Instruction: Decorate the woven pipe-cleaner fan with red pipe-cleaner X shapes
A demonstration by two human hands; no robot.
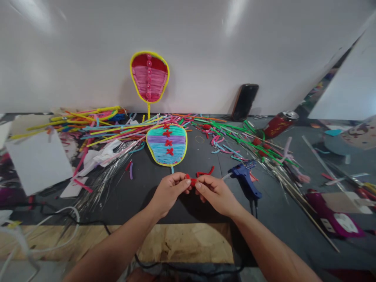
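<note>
No readable text or brand anywhere; can label is blurred. Left hand (168, 192) and right hand (216, 192) both pinch one small red pipe-cleaner piece (192, 181) between thumb and fingertips, held just above the dark mat (141, 196), near its front edge. Count: two paddle-shaped fans, blue-purple fan (167, 145) flat on the mat with four red crosses, pink-red fan (149, 77) upright against the wall. One blue glue gun (246, 180) just right of the hands. One red can (279, 123) lying over. One dark phone (244, 101) leaning on the wall.
</note>
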